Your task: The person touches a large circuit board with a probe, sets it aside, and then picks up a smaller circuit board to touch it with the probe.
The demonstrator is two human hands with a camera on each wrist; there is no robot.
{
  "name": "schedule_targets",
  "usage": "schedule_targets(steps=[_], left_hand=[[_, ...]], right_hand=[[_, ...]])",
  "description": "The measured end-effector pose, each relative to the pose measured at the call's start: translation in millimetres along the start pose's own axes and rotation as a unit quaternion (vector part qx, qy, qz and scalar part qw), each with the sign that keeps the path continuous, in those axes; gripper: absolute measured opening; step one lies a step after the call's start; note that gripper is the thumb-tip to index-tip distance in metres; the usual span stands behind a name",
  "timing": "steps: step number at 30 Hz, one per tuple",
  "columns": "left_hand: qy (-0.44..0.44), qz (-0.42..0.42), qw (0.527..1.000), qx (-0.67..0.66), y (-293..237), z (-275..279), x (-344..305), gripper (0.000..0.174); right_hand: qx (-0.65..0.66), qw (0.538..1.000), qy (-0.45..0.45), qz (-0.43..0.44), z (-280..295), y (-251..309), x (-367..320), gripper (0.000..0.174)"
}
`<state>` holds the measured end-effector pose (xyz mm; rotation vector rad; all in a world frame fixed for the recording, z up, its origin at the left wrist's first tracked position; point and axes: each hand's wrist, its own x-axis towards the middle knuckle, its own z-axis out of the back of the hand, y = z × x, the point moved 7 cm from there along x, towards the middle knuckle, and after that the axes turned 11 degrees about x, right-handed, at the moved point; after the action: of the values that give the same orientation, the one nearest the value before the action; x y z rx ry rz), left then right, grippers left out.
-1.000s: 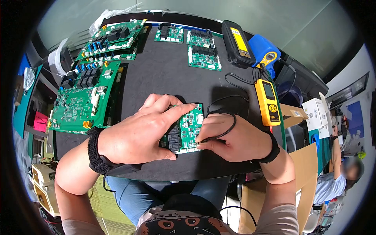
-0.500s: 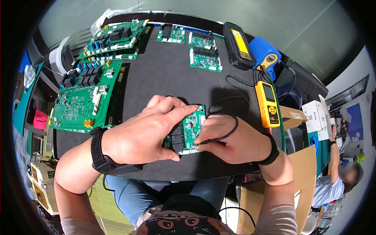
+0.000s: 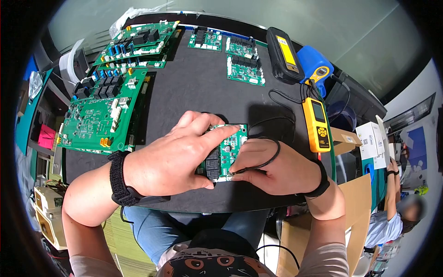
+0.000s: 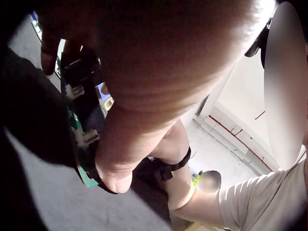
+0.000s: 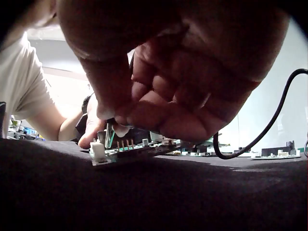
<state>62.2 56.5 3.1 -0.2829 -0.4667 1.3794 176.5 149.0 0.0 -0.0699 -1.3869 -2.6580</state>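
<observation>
A small green circuit board (image 3: pixel 227 150) with black relays lies on the dark mat under both hands. The left hand (image 3: pixel 173 154) grips it by the relay side, thumb at the near edge and fingers at the far edge; the left wrist view shows the thumb (image 4: pixel 118 178) against the board's edge. Between thumb and index finger, the right hand (image 3: pixel 277 166) pinches a thin probe on a black cable (image 3: pixel 277 154). In the right wrist view the probe's metal end (image 5: pixel 109 134) is at the pins beside a white connector (image 5: pixel 97 150); whether it touches them I cannot tell.
Large green boards (image 3: pixel 94 117) are stacked at the left. Three small boards (image 3: pixel 246 69) lie at the back. A yellow meter (image 3: pixel 316 124), a black case (image 3: pixel 284 55) and a blue device (image 3: pixel 314 64) stand right. Another person (image 3: pixel 392 221) is at far right.
The head view has shifted slightly, so the things on the mat appear a little further right. Both hands keep their hold on the board and probe. The far person's arms have moved.
</observation>
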Motion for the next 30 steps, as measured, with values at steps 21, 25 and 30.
schedule_targets(steps=[21,25,30], left_hand=[[0.064,-0.023,0.997,-0.027,5,1,4,0.107],[0.060,-0.018,0.997,-0.038,7,-2,3,0.108],[0.061,-0.021,0.997,-0.034,8,-2,3,0.108]], right_hand=[[-0.027,0.993,-0.114,0.020,17,0,-1,0.012],[-0.011,0.994,-0.103,0.018,15,1,-2,0.013],[-0.011,0.996,-0.093,-0.007,14,1,-4,0.013]])
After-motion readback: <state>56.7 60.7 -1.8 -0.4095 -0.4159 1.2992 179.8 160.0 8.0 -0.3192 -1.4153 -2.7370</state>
